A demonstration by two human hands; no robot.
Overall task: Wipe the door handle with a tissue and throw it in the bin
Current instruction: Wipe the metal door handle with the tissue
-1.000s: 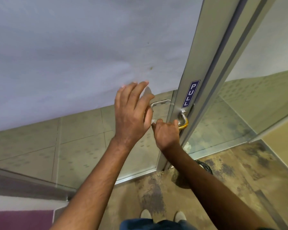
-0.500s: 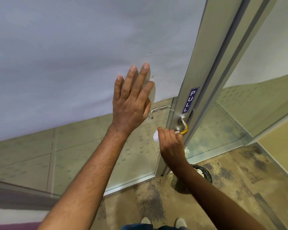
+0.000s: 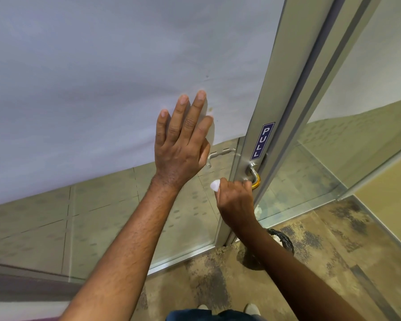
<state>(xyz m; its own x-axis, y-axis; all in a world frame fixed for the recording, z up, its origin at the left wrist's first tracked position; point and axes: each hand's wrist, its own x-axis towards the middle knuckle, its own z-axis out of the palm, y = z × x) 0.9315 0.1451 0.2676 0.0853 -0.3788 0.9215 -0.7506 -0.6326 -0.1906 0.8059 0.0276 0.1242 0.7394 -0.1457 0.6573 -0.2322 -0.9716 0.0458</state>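
A metal door handle point(image 3: 254, 173) with a brass-coloured bend sticks out of the grey door frame, just under a blue PULL sign point(image 3: 262, 140). My right hand point(image 3: 235, 200) is closed around a white tissue point(image 3: 214, 185) and sits on the lower part of the handle, hiding it. A corner of the tissue pokes out at the left of my fist. My left hand point(image 3: 182, 140) lies flat with fingers spread on the glass door panel point(image 3: 102, 89), left of the handle. A dark round bin point(image 3: 284, 240) stands on the floor below, mostly behind my right forearm.
The glass panel has frosted film on its upper part; tiled floor shows through the lower part. A second handle point(image 3: 220, 155) is visible through the glass. The mottled brown floor point(image 3: 322, 239) spreads to the right. My shoes point(image 3: 250, 308) show at the bottom edge.
My left hand moved up and flattened on the glass. My right hand slid down the handle with the tissue, uncovering the top of the handle.
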